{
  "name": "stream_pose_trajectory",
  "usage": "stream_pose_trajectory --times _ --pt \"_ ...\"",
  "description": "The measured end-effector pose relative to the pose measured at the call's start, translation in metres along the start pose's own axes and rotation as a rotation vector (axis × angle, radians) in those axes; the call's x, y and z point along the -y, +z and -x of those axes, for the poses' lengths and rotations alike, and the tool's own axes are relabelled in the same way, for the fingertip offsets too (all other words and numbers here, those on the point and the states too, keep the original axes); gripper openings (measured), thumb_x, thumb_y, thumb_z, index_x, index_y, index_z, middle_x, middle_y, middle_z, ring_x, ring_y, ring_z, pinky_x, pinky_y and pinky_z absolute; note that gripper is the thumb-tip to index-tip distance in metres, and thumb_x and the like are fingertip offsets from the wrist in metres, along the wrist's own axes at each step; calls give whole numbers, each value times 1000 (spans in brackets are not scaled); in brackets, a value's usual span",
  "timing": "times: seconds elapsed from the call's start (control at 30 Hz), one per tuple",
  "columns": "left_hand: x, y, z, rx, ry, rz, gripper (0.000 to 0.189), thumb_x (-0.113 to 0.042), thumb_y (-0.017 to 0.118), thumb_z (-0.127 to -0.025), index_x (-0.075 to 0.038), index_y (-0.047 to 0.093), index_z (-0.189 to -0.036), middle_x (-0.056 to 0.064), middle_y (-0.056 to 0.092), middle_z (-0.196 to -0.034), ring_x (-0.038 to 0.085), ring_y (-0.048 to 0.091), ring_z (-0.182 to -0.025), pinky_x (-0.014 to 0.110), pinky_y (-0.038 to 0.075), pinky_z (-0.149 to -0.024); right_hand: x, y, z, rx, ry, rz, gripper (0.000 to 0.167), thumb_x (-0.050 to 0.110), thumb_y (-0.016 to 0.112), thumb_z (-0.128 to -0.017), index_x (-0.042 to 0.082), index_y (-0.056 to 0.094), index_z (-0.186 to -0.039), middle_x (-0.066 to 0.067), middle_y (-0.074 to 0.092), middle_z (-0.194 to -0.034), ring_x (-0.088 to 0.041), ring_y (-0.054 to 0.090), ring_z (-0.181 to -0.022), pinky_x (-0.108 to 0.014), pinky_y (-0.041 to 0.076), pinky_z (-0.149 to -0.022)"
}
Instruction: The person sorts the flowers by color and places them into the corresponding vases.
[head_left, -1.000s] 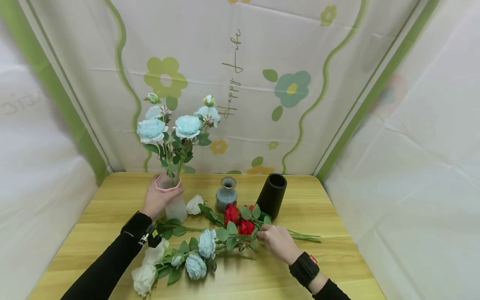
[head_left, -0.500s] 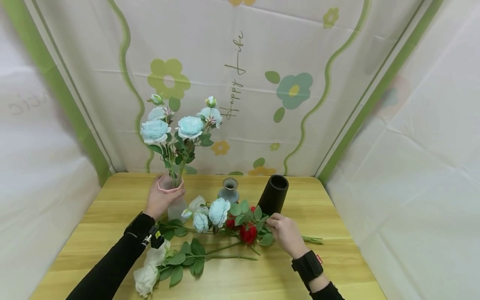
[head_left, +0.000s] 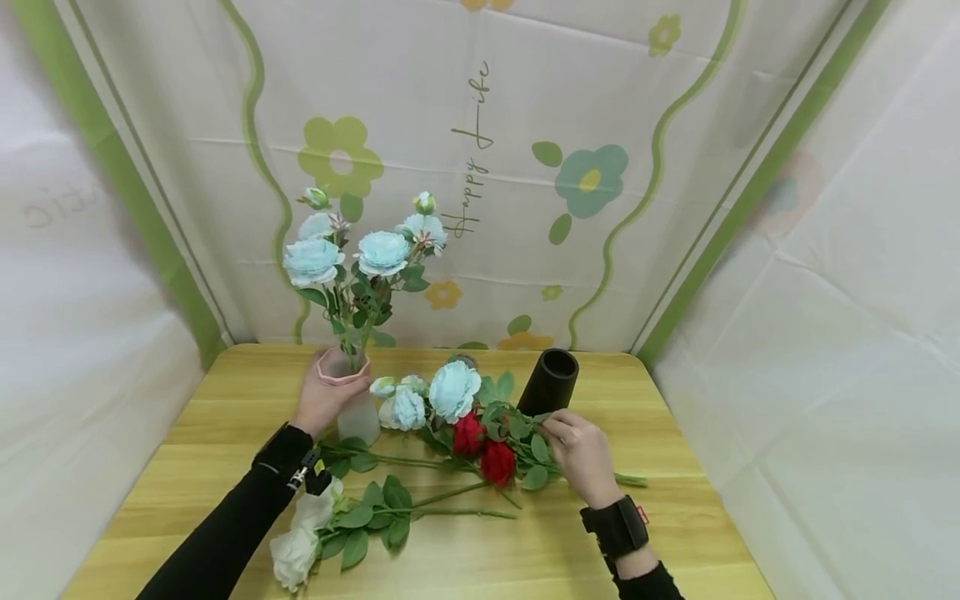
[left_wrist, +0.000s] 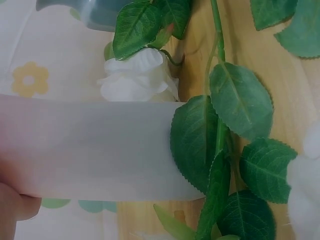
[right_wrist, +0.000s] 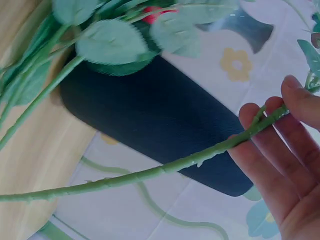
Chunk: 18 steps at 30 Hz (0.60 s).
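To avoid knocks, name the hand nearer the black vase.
Right. The right hand pinches a stem just in front of the black vase; the left hand grips the pink-rimmed vase, farther left.

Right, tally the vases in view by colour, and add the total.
Frosted white vase with a pink faceted rim: 1
Matte black tapered vase: 1
Glossy grey-blue flared vase, mostly hidden in the head view: 1
Total: 3

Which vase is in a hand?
The whitish vase with the pink rim: the left hand grips it, and light-blue flowers stand in it. No hand holds the black vase or the grey-blue vase.
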<state>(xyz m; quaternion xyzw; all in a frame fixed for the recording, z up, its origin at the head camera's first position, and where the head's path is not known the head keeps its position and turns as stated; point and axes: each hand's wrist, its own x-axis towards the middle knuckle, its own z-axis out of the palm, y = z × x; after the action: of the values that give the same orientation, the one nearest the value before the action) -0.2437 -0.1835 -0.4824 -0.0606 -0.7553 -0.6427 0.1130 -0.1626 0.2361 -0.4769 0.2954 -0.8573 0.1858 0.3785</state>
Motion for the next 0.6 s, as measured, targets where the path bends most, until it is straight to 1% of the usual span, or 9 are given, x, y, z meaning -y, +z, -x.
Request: stream_pose_trajectory --times 0.17,0.23,0.33,0.4,0.43,0.47,0.5,0.57,0.6 --pt "4 0 0 4 23 10 81 -9 81 -83 4 30 -145 26 39 -139 37 41 -128 47 42 -99 7 -5 -11 -75 13 3 8 -2 81 -76 2 76 -82 -7 65 -83 -18 63 -64 -29 53 -55" --pt "-5 0 4 4 24 3 80 -7 80 -83 6 31 -144 28 40 -138 39 41 -126 49 42 -99 9 -7 -16 -117 12 -5 10 -2 82 -74 1 76 -82 -8 65 -84 -19 62 -64 -26 51 -56" --pt "-8 1 4 -3 19 0 78 -5 80 -82 7 33 -143 28 42 -136 38 43 -124 47 42 -97 12 -8 -24 -185 4 -37 14 -4 83 -71 3 76 -82 -8 65 -84 -19 60 -64 -26 47 -54" --pt "-9 2 4 -2 19 -2 77 -5 79 -83 7 33 -143 28 42 -136 38 43 -125 45 43 -98 10 -6 -28 -230 -12 -67 13 -3 83 -73 4 76 -83 -7 64 -83 -17 58 -61 -26 42 -51" --pt "-4 2 3 -2 21 -1 78 -6 80 -82 7 33 -143 28 42 -136 38 43 -124 44 43 -97 8 -4 -29 -251 -20 -83 12 -1 82 -76 5 77 -84 -6 64 -83 -16 57 -60 -27 41 -50" --pt "1 2 1 -4 20 4 78 -6 81 -82 6 33 -143 27 42 -136 36 44 -124 43 43 -97 3 3 -26 -279 -25 -90 12 0 81 -77 7 77 -86 -4 64 -85 -14 56 -61 -25 39 -50" --pt "3 2 1 -4 20 4 78 -7 81 -82 6 33 -143 26 42 -136 36 44 -124 43 44 -96 -1 8 -25 -294 -31 -102 10 3 80 -81 8 77 -89 -3 64 -86 -13 56 -63 -25 39 -51" --pt "3 1 1 0 25 8 79 -8 80 -82 6 32 -144 26 41 -137 37 43 -124 44 44 -97 -12 20 -21 -331 -35 -125 13 6 79 -83 12 78 -94 0 65 -90 -11 56 -66 -25 38 -54" --pt "3 1 1 5 27 5 80 -8 80 -83 6 31 -145 27 40 -137 38 43 -125 44 45 -96 -19 28 -19 -357 -35 -130 18 5 79 -82 14 78 -99 1 67 -93 -10 58 -69 -23 39 -56"
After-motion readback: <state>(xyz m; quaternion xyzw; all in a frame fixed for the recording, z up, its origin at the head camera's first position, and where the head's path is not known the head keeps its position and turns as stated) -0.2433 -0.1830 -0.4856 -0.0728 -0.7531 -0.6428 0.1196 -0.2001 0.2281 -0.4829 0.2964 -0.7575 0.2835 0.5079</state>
